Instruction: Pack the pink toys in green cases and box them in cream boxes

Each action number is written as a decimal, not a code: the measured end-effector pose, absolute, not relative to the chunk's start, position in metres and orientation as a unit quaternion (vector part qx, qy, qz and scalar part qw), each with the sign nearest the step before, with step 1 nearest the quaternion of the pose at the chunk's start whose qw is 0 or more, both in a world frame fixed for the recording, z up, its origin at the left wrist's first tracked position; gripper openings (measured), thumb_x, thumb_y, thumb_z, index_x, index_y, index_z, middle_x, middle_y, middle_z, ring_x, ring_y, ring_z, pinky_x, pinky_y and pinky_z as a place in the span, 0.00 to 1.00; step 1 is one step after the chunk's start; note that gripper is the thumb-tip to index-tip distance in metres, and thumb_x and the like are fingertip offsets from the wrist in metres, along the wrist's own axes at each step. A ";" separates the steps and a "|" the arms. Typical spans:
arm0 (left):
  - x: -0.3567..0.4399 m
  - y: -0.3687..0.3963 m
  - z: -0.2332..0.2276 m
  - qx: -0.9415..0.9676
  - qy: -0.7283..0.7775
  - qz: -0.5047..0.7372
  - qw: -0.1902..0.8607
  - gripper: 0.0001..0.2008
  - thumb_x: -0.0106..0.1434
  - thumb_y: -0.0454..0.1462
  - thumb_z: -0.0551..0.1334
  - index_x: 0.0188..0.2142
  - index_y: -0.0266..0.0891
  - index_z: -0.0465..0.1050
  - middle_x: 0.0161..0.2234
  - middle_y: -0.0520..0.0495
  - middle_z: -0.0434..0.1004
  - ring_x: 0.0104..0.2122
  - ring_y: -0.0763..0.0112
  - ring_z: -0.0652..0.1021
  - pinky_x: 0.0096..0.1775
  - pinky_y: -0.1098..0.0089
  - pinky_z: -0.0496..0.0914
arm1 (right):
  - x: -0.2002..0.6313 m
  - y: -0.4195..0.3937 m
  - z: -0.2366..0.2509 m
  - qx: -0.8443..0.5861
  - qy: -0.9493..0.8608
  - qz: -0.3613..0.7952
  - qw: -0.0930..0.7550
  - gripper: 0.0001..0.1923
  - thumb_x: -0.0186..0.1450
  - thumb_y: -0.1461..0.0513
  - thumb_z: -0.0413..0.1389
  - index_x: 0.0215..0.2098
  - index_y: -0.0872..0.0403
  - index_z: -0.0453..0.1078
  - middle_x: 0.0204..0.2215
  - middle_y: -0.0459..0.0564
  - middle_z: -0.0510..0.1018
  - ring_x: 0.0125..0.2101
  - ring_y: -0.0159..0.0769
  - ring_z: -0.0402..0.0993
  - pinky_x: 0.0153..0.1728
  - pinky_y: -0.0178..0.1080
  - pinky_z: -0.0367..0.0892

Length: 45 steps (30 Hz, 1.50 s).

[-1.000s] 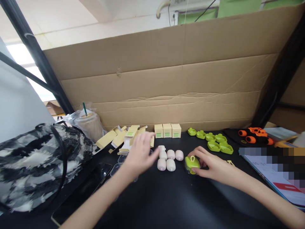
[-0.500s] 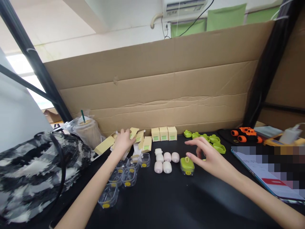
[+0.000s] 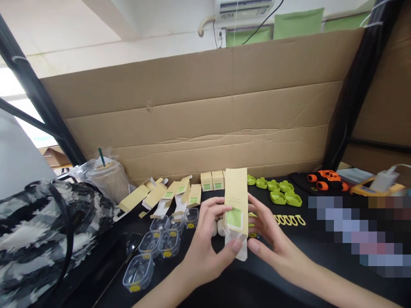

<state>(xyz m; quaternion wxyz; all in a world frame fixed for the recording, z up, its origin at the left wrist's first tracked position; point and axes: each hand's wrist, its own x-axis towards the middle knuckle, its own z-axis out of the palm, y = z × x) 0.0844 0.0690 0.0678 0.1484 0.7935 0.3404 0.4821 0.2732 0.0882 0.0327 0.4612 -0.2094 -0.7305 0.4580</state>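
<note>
Six clear cases [image 3: 159,240], five yellow rings [image 3: 289,220], two hands [image 3: 205,252].

A flat yellow carton [image 3: 236,204] with a green label is held upright between the left hand [image 3: 207,248] and the right hand [image 3: 272,244] above the black table [image 3: 289,244]. Clear plastic cases [image 3: 160,241] are seen to the left, green lids [image 3: 279,192] to the right, and a cardboard wall [image 3: 205,124] behind.

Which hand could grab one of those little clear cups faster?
Probably the left hand: the clear cups sit just beside it, while the right hand is across the flat box both hold.
</note>
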 end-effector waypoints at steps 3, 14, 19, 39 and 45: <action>0.076 0.068 0.060 0.819 0.304 0.450 0.183 0.23 0.63 0.42 0.57 0.57 0.48 0.57 0.58 0.41 0.54 0.61 0.55 0.57 0.59 0.52 0.59 | 0.272 0.088 0.032 -0.198 -0.694 0.517 0.461 0.35 0.67 0.53 0.54 0.64 0.33 0.38 0.60 0.50 0.56 0.56 0.42 0.62 0.51 0.46 0.66; 0.055 0.064 0.025 0.753 0.354 0.469 0.297 0.24 0.60 0.40 0.63 0.54 0.61 0.61 0.64 0.50 0.48 0.62 0.51 0.58 0.60 0.48 0.58 | 0.270 0.091 0.014 -0.226 -0.673 0.585 0.392 0.30 0.66 0.47 0.52 0.63 0.37 0.46 0.52 0.51 0.64 0.42 0.39 0.70 0.46 0.46 0.67; 0.053 0.063 0.024 0.690 0.370 0.482 0.392 0.29 0.58 0.40 0.66 0.57 0.60 0.59 0.65 0.49 0.49 0.62 0.51 0.59 0.56 0.57 0.65 | 0.273 0.089 0.018 -0.263 -0.766 0.438 0.390 0.32 0.68 0.53 0.52 0.64 0.35 0.41 0.58 0.51 0.51 0.46 0.39 0.65 0.42 0.42 0.70; 0.054 0.067 0.022 0.735 0.330 0.446 0.390 0.28 0.58 0.31 0.64 0.54 0.57 0.61 0.63 0.47 0.45 0.59 0.54 0.65 0.51 0.58 0.72 | 0.289 0.102 0.031 -0.220 -0.897 0.075 0.376 0.22 0.67 0.58 0.55 0.58 0.46 0.59 0.47 0.55 0.62 0.41 0.40 0.72 0.40 0.42 0.74; 0.055 0.070 0.017 0.777 0.293 0.463 0.311 0.26 0.57 0.30 0.64 0.51 0.54 0.61 0.61 0.46 0.49 0.60 0.53 0.63 0.47 0.61 0.76 | 0.289 0.104 0.032 -0.149 -0.926 -0.074 0.339 0.19 0.70 0.59 0.50 0.57 0.56 0.59 0.27 0.48 0.75 0.25 0.34 0.72 0.25 0.36 0.68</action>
